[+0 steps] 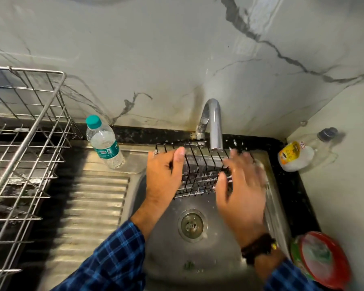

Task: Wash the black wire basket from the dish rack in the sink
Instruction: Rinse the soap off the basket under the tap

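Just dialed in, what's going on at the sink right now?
A person is washing the black wire basket in the steel sink, under the faucet. The left hand grips the basket's left end with its fingers hooked over the rim. The right hand, blurred with motion, is spread open over the right end, apparently rubbing it. The silver dish rack sits to the left.

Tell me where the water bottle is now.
The water bottle stands on the sink's left ledge, behind the drainboard, between the dish rack and the tap.
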